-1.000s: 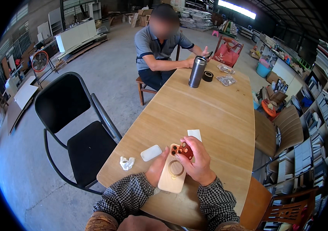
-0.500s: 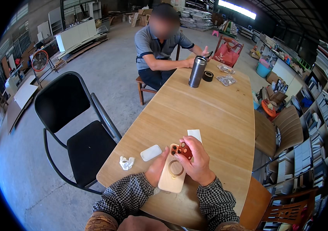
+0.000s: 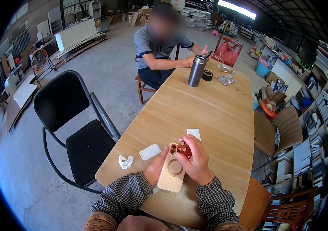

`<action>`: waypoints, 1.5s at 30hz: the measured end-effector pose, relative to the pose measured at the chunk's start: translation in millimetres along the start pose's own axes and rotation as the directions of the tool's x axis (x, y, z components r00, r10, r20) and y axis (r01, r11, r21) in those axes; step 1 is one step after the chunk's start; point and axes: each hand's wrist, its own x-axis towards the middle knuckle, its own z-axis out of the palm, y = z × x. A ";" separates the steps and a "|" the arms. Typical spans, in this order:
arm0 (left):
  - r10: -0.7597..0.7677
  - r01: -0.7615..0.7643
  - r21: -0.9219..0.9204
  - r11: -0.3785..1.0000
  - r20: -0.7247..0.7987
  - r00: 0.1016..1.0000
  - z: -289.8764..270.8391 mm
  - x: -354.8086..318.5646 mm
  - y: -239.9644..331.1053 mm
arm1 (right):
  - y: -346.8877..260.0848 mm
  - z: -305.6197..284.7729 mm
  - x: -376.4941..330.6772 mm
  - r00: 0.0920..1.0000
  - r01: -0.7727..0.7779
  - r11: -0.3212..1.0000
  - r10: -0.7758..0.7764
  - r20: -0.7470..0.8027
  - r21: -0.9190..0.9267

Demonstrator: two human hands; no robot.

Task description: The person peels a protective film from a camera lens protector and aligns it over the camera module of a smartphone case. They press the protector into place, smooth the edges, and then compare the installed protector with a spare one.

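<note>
My left hand (image 3: pixel 157 165) is closed round the left edge of a phone in a cream case (image 3: pixel 171 181). A metallic ring sits on the case's back, and the phone's orange-red camera area shows at the top. Between thumb and fingers, my right hand (image 3: pixel 199 163) pinches a small reddish piece with several round lens-like spots (image 3: pixel 186 149). This piece is right against or just over the camera corner; whether it touches cannot be made out. Left of the phone lie a white rounded-rectangle piece (image 3: pixel 150 152) and a crumpled white tissue (image 3: pixel 125 162). Beyond my right hand rests a white slip (image 3: pixel 194 133).
The wooden table (image 3: pixel 206 111) carries a dark steel flask (image 3: pixel 197 71), a black tape roll (image 3: pixel 207 75) and small plastic bags (image 3: pixel 225 79) at its far end. A person (image 3: pixel 154 54) sits there with a phone. A black chair (image 3: pixel 90 146) stands to the left.
Both hands keep their grip on the phone and the reddish piece, with hardly any movement. The view has shifted very slightly.
</note>
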 end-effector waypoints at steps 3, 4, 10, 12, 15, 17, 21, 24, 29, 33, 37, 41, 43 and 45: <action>0.004 -0.004 -0.021 1.000 0.010 1.000 -3.8 1.6 -1.0 | -0.6 -0.4 0.9 1.000 0.002 1.000 -0.002 -0.005 -0.004; 0.006 -0.006 -0.021 1.000 0.011 1.000 -3.4 1.2 -0.8 | -0.7 -0.5 0.9 1.000 0.005 1.000 -0.005 -0.005 -0.005; 0.000 0.000 -0.008 1.000 0.008 1.000 -8.0 5.1 -2.5 | -1.5 -1.8 0.9 1.000 -0.003 1.000 0.003 0.000 0.003; 0.011 -0.011 -0.004 1.000 0.003 1.000 -9.2 6.0 -2.8 | -1.5 -1.5 1.2 1.000 0.005 1.000 -0.005 -0.003 0.003; 0.023 -0.023 0.004 1.000 0.014 1.000 -6.2 3.5 -2.0 | -1.0 -0.9 1.2 1.000 0.011 1.000 -0.011 -0.009 0.003; 0.019 -0.019 0.011 1.000 0.010 1.000 -3.6 1.6 -0.6 | 0.1 0.0 0.4 1.000 0.011 1.000 -0.011 -0.016 0.008; 0.014 -0.014 0.001 1.000 0.018 1.000 -3.7 2.3 0.1 | 3.0 -1.2 0.5 1.000 0.012 1.000 -0.012 -0.018 -0.015; -0.016 0.019 -0.051 0.999 0.048 0.999 3.8 0.6 1.8 | 2.3 -4.5 2.5 1.000 0.006 1.000 -0.007 -0.028 -0.025; 0.133 -0.119 -0.112 0.987 0.130 0.983 7.3 -6.1 2.9 | 9.0 -5.3 1.3 0.999 -0.048 0.998 0.048 -0.005 -0.046; 0.074 -0.058 -0.172 0.983 0.087 0.993 13.8 -3.8 6.2 | 13.1 -6.8 -0.6 0.997 -0.059 0.998 0.059 -0.051 0.008; 0.073 -0.054 -0.193 0.980 0.092 0.993 12.7 -5.5 9.9 | 10.0 -3.0 -1.1 0.993 -0.064 0.997 0.069 -0.097 0.051; 0.065 -0.043 -0.216 0.975 0.099 0.993 12.4 -8.4 11.8 | 8.7 -10.0 -3.2 0.976 -0.211 0.961 0.218 -0.020 0.176; 0.078 -0.025 -0.263 0.964 0.192 0.978 14.0 -10.9 11.9 | 10.2 -13.9 -4.5 0.949 -0.270 0.903 0.308 -0.066 0.335; 0.124 -0.009 -0.318 0.948 0.344 0.931 18.4 -11.3 12.0 | 14.6 -15.6 0.7 0.911 -0.191 0.835 0.346 -0.223 0.516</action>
